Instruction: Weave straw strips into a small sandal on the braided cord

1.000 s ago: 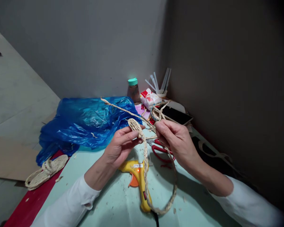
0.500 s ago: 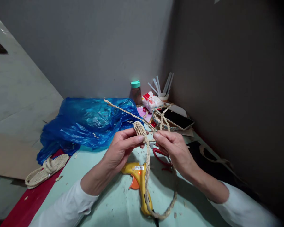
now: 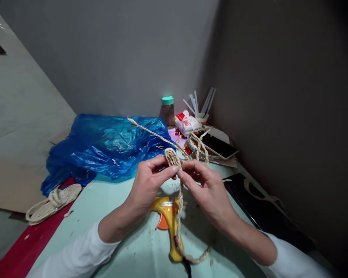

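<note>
A small oval coil of braided straw cord [image 3: 172, 157] is pinched upright between the thumb and fingers of my left hand [image 3: 146, 183]. My right hand [image 3: 207, 185] is closed at the coil's right edge, thumb and fingertips pressed on the braid there, close to my left thumb. From the coil the loose braid [image 3: 179, 216] hangs down and curves right to a free end near the table. Behind that hanging braid lies a yellow glue gun [image 3: 174, 231] with an orange trigger and a small lit light.
A blue plastic bag [image 3: 104, 146] fills the back left. A coiled straw bundle [image 3: 56, 202] lies on the red edge at left. Behind are a green-lidded jar [image 3: 168, 110], a tissue pack [image 3: 187, 122], glue sticks [image 3: 195, 102], and a phone [image 3: 217, 146]; a black flat object [image 3: 243, 200] lies right.
My right hand has moved left to the coil, beside my left hand. The braid's lower end has dropped from a loop to a free tail. The red scissors are now out of sight.
</note>
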Demonstrator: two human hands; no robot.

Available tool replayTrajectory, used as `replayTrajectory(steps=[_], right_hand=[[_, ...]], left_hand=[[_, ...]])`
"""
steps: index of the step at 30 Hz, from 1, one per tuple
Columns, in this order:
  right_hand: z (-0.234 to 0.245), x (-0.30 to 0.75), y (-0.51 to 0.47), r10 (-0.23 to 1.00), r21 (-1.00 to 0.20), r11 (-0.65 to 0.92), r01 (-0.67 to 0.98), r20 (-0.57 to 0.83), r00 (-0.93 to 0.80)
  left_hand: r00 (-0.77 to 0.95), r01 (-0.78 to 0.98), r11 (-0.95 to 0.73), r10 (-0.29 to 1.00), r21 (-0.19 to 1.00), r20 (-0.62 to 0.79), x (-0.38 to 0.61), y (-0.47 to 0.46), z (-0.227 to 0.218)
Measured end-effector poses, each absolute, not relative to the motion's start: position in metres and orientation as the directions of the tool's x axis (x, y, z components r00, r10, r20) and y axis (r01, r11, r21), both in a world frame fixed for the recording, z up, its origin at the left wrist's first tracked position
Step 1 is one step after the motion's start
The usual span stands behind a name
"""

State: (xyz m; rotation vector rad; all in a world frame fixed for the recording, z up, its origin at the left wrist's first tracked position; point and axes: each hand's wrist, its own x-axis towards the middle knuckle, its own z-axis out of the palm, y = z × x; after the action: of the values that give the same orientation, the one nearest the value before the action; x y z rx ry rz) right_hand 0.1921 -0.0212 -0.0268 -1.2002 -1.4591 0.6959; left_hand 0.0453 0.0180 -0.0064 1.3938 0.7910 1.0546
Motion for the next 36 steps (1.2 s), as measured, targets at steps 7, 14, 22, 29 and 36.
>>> replayTrajectory(steps=[7, 14, 22, 29, 36], right_hand=[[-0.031, 0.192, -0.022, 0.928, -0.883, 0.311, 0.352, 0.362, 0.09], [-0.036, 0.19, -0.023, 0.913, -0.848, 0.333, 0.412, 0.4, 0.085], [-0.03, 0.192, -0.015, 0.972, -0.965, 0.207, 0.164, 0.221, 0.076], [-0.02, 0.211, -0.002, 0.992, -0.993, 0.115, 0.001, 0.114, -0.047], [-0.007, 0.212, -0.011, 0.961, -0.995, 0.048, 0.09, 0.021, -0.274]], left_hand=[[0.351, -0.088, -0.094, 0.929, 0.992, 0.119, 0.048, 0.018, -0.01], [0.301, 0.081, -0.252, 0.929, 0.964, 0.218, 0.048, 0.014, -0.015], [0.443, -0.119, -0.003, 0.895, 0.993, 0.056, 0.054, 0.016, -0.016], [0.471, -0.057, -0.083, 0.877, 0.995, 0.1, 0.031, 0.041, 0.008], [0.694, 0.238, -0.55, 0.673, 0.801, 0.256, 0.018, 0.046, 0.024]])
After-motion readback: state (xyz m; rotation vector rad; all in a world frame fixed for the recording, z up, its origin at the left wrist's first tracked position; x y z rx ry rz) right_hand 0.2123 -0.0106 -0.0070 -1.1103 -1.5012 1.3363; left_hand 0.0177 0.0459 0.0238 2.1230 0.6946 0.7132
